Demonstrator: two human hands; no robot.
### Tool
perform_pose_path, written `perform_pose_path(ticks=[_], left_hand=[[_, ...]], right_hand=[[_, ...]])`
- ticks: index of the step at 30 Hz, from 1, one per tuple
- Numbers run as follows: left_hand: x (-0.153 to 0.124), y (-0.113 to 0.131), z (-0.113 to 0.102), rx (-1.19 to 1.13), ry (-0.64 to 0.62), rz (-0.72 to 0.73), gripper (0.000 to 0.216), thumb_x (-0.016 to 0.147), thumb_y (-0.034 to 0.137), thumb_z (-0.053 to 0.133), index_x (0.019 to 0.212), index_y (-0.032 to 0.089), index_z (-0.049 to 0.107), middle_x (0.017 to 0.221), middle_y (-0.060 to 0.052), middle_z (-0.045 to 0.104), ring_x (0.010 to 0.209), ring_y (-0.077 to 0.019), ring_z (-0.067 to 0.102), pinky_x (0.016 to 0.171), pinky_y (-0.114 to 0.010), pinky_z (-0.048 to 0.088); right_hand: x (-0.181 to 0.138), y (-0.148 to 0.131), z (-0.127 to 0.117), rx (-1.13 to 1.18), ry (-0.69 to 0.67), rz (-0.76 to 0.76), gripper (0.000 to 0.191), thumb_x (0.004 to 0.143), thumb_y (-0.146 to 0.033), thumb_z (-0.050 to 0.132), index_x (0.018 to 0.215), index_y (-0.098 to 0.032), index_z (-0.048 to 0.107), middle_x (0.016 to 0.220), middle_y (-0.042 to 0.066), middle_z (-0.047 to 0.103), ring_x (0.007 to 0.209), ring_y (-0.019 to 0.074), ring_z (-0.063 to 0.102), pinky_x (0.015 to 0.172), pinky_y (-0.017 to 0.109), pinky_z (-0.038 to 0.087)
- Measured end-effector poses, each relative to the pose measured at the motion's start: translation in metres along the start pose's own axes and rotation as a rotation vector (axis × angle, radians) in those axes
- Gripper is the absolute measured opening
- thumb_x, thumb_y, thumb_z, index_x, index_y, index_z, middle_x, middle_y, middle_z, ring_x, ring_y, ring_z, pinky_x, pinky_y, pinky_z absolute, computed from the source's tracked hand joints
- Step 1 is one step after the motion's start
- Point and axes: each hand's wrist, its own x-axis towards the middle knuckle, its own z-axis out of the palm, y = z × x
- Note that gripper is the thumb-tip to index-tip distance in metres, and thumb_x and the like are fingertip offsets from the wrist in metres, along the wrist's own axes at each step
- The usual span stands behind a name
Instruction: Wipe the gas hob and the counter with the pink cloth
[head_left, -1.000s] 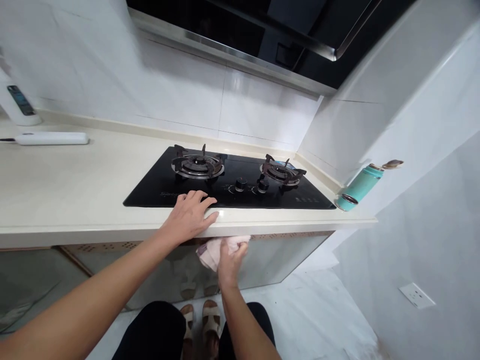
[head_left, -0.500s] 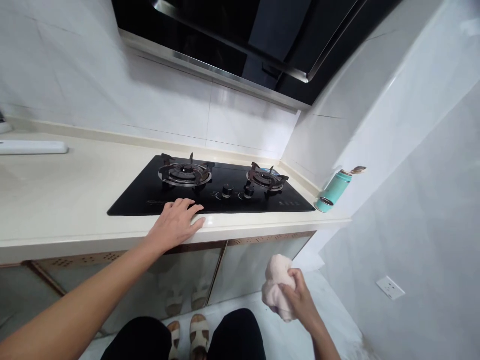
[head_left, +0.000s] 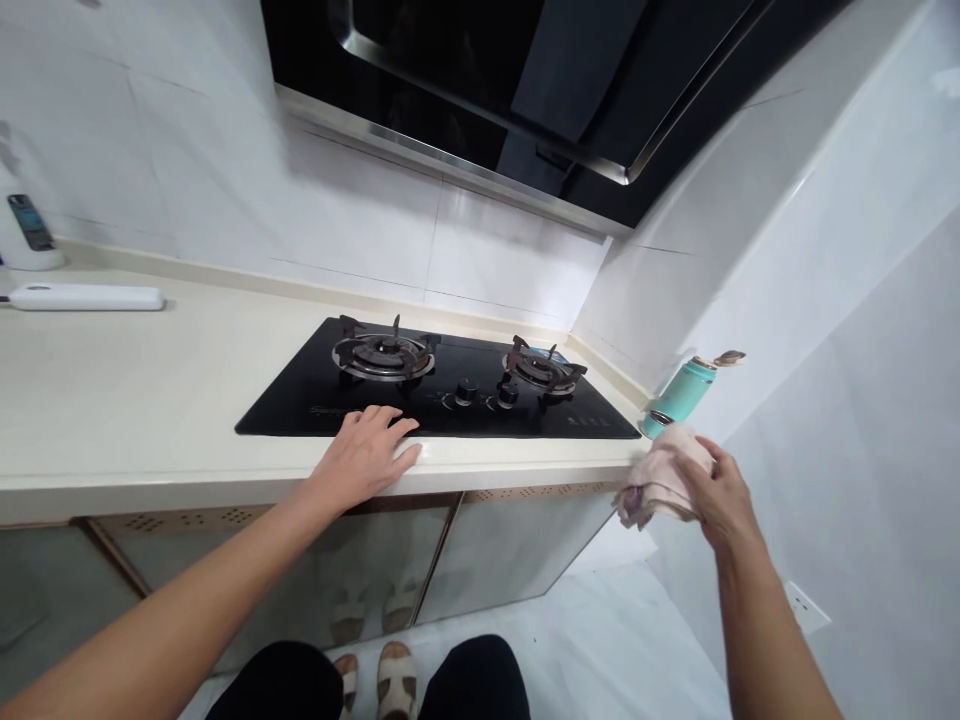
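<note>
My left hand point(head_left: 367, 455) lies on the counter's front edge with its fingers spread, the tips reaching the front of the black gas stove point(head_left: 480, 412). A pale pink cloth point(head_left: 664, 475), bunched up, is gripped in my right hand point(head_left: 720, 490) at the counter's right front corner. Just behind the cloth stands a turquoise bottle point(head_left: 681, 393), its lid flipped up; the cloth hides part of its base. The stove has a left burner point(head_left: 384, 355), a right burner point(head_left: 544, 370) and two black knobs point(head_left: 466, 392) between them.
A black range hood point(head_left: 450, 60) hangs low above the stove. On the far left of the cream counter point(head_left: 150, 400) are a white long-handled object point(head_left: 90, 297) and a white bottle point(head_left: 26, 235). A wall closes off the right side, with a socket point(head_left: 806, 605) low down.
My right hand has risen with the cloth from below the counter to its right corner, beside the turquoise bottle. My left hand stays on the counter edge. The view has shifted slightly left.
</note>
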Motion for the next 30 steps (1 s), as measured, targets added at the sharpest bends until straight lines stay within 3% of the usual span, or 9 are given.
perform_pose_path(ticks=[2,4,7,11,17,20,24,27,30], left_hand=[[0.0,0.0,0.0,0.0,0.01,0.0,0.044,0.102,0.043,0.047,0.128,0.02,0.075,0.133,-0.017,0.071,0.123,-0.0348,0.062,0.101,-0.052,0.047],[-0.001,0.0,0.001,-0.003,0.019,-0.001,0.043,0.102,0.042,0.048,0.127,0.021,0.075,0.132,-0.016,0.071,0.122,-0.0344,0.063,0.1,-0.051,0.047],[-0.001,0.001,0.004,-0.013,0.038,0.001,0.042,0.101,0.043,0.05,0.127,0.021,0.075,0.13,-0.017,0.072,0.121,-0.0353,0.063,0.099,-0.052,0.047],[0.0,0.0,0.007,-0.004,0.037,0.006,0.043,0.103,0.044,0.049,0.126,0.02,0.075,0.129,-0.017,0.071,0.119,-0.0365,0.063,0.097,-0.053,0.047],[0.002,0.0,0.005,-0.038,0.02,0.004,0.045,0.105,0.045,0.044,0.125,0.02,0.076,0.127,-0.017,0.071,0.118,-0.0364,0.062,0.097,-0.053,0.046],[0.004,0.0,0.002,-0.071,-0.006,-0.02,0.051,0.108,0.048,0.036,0.124,0.021,0.075,0.127,-0.015,0.071,0.118,-0.0342,0.061,0.098,-0.052,0.046],[0.004,-0.005,0.0,-0.171,-0.037,-0.101,0.055,0.109,0.053,0.03,0.127,0.023,0.072,0.128,-0.012,0.073,0.118,-0.0312,0.061,0.101,-0.051,0.045],[0.003,-0.012,0.001,-0.318,-0.022,-0.179,0.056,0.109,0.053,0.025,0.128,0.024,0.07,0.127,-0.01,0.074,0.119,-0.0283,0.062,0.105,-0.048,0.046],[0.003,-0.018,0.0,-0.416,-0.011,-0.226,0.057,0.108,0.055,0.025,0.122,0.023,0.071,0.125,-0.01,0.075,0.118,-0.027,0.064,0.107,-0.045,0.046]], right_hand=[[0.013,-0.004,0.022,-0.226,-0.126,-0.059,0.08,0.078,-0.057,0.069,0.149,-0.021,0.058,0.143,0.015,0.065,0.125,0.0326,0.064,0.106,0.047,0.053],[0.016,-0.005,0.046,-0.479,-0.225,-0.063,0.08,0.086,-0.056,0.06,0.157,-0.02,0.052,0.156,0.016,0.057,0.143,0.0371,0.053,0.122,0.057,0.038],[0.008,-0.005,0.071,-0.627,-0.235,-0.056,0.078,0.095,-0.055,0.044,0.162,-0.015,0.043,0.162,0.02,0.051,0.152,0.0389,0.043,0.128,0.064,0.022],[-0.009,-0.013,0.087,-0.672,-0.201,-0.082,0.072,0.1,-0.048,0.033,0.158,-0.008,0.046,0.152,0.024,0.058,0.142,0.0373,0.053,0.123,0.054,0.032],[-0.053,-0.063,0.124,-0.747,-0.332,-0.311,0.049,0.1,-0.048,0.047,0.14,-0.028,0.067,0.135,0.014,0.063,0.124,0.0363,0.056,0.106,0.052,0.042],[-0.099,-0.095,0.153,-0.654,-0.413,-0.472,0.043,0.103,-0.042,0.045,0.133,-0.028,0.072,0.129,0.013,0.063,0.113,0.0334,0.056,0.097,0.048,0.044],[-0.183,-0.134,0.2,-0.329,-0.526,-0.731,0.037,0.102,-0.029,0.047,0.128,-0.027,0.073,0.125,0.01,0.069,0.107,0.0301,0.057,0.097,0.047,0.043],[-0.235,-0.154,0.226,-0.117,-0.581,-0.889,0.05,0.103,-0.033,0.05,0.152,-0.024,0.054,0.134,0.01,0.068,0.118,0.0299,0.058,0.106,0.049,0.042],[-0.25,-0.154,0.233,-0.001,-0.601,-0.99,0.067,0.102,-0.044,0.058,0.161,-0.021,0.039,0.141,0.011,0.066,0.127,0.0287,0.058,0.113,0.048,0.041]])
